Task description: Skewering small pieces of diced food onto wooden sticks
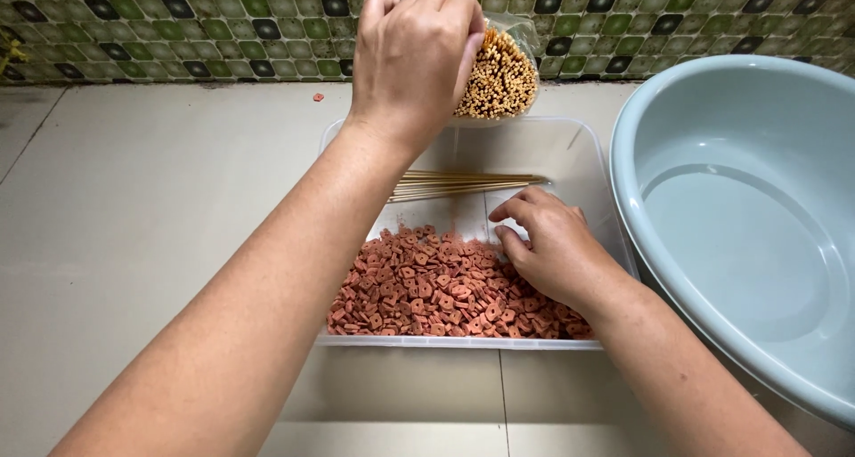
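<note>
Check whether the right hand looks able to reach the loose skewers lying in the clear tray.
Probably yes. The right hand rests inside the clear tray at the edge of the reddish pieces, and the loose skewers lie just beyond its fingers with bare tray between them and nothing in the way.

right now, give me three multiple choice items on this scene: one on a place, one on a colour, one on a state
1. Where do the loose skewers lie?
A. in the clear tray
B. in the basin
C. on the floor

2. What colour is the basin?
A. red
B. pale blue
C. black

3. What is the left hand doing?
A. resting flat on the floor
B. gripping the basin
C. reaching into the skewer bundle

A: they lie across the tray, beyond the reddish pieces.
B: its wall is pale blue.
C: its fingers are on the stick ends.
</note>
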